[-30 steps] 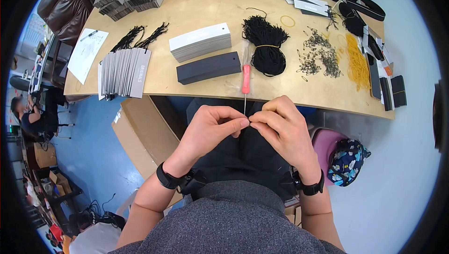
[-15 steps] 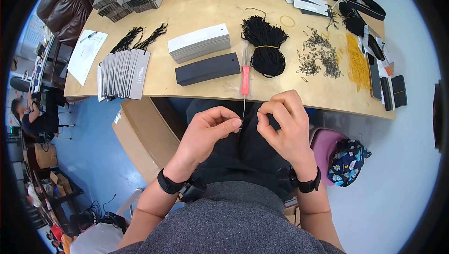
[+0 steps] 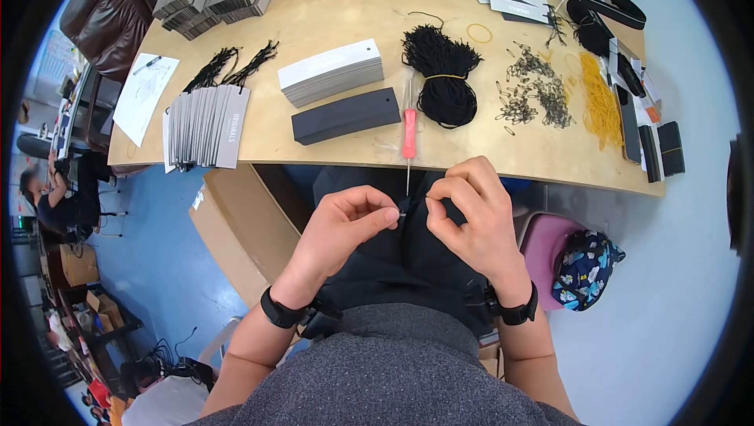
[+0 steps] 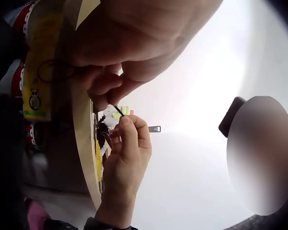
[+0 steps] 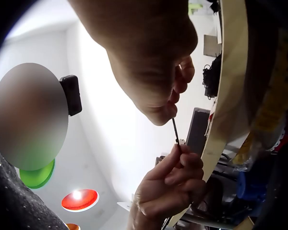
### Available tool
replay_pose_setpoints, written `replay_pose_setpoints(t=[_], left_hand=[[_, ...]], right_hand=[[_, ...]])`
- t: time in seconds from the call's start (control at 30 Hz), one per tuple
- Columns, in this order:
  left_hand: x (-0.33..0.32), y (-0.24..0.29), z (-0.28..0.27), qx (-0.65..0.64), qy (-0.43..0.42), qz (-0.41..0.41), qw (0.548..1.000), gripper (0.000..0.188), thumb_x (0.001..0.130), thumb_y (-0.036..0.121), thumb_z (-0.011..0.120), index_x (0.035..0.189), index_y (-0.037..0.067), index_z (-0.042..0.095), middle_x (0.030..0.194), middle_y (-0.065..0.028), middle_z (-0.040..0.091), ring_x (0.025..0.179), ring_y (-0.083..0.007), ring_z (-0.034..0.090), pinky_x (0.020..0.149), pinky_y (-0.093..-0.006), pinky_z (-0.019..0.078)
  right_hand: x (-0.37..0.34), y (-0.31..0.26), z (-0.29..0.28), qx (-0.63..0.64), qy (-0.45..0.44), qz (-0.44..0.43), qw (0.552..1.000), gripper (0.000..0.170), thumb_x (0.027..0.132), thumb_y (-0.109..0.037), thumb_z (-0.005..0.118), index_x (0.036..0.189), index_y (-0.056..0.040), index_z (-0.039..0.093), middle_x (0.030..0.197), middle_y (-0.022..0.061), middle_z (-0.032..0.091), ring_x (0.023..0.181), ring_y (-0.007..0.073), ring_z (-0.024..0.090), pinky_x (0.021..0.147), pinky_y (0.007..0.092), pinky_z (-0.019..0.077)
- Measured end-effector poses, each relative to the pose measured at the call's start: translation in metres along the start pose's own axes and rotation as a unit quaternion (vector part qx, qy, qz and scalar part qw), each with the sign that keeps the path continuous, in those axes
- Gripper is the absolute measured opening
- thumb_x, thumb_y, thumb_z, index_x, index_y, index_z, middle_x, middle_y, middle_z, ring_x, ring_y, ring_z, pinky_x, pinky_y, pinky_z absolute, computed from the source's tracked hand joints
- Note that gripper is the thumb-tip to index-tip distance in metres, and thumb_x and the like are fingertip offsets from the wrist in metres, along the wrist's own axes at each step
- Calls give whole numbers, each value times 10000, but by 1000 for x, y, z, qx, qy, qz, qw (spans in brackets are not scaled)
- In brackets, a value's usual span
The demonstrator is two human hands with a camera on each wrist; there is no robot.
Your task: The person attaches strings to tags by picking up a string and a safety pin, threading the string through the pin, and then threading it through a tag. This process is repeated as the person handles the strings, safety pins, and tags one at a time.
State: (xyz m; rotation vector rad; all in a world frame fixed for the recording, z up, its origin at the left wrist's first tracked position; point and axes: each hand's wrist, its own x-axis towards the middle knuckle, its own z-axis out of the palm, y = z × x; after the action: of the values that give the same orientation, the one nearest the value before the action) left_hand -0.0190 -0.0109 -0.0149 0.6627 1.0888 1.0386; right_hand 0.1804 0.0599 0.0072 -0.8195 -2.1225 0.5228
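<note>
In the head view my left hand [image 3: 349, 222] and right hand [image 3: 475, 210] face each other over the lap, just below the table edge, fingertips a short way apart. A short black cord [image 5: 175, 130] is stretched between them in the right wrist view. Thumb and fingers of each hand pinch one end of it; the left wrist view shows the same cord [image 4: 119, 111]. Just beyond the hands lies a red-handled tool [image 3: 409, 134], its thin metal shaft sticking out past the table edge. A bundle of black cords [image 3: 445, 80] tied with a yellow band lies behind.
Left of the tool are a dark tag stack [image 3: 345, 116], a white-topped stack [image 3: 330, 73] and fanned grey tags [image 3: 206, 127] with black cords. Safety pins [image 3: 534, 92] and yellow rubber bands [image 3: 599, 104] lie right. An opened cardboard box [image 3: 243, 226] stands below the table's left side.
My right hand has moved away from the left, so the fingertips that met a second ago are apart. The left hand has shifted slightly left and toward the body.
</note>
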Motion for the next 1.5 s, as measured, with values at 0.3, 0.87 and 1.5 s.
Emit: replay_pose_setpoints(t=[0.3,0.87,1.5], left_hand=[[8,-8,14,-226,-14,-14,974,161,911,58,688,1059,0,712,884,-67,665,675,-78,501,616,-224,390],[4,3,18,269,34,236,933,103,842,19,730,944,6,732,885,-23,659,781,-80,576,669,-218,443],[0,11,9,15,-18,29,999,161,907,47,689,1039,-45,696,940,-43,699,866,-74,620,796,-214,499]], right_hand=[[-8,-8,10,-24,-33,-19,999,192,678,-5,730,778,-62,577,790,66,508,728,248,544,635,354,460],[-10,-10,-14,246,-143,279,917,114,880,-84,707,948,-2,667,834,39,587,694,87,559,639,243,456],[10,-14,-12,-4,-85,-57,995,234,716,-9,722,937,-67,672,904,54,565,837,231,584,698,338,487]])
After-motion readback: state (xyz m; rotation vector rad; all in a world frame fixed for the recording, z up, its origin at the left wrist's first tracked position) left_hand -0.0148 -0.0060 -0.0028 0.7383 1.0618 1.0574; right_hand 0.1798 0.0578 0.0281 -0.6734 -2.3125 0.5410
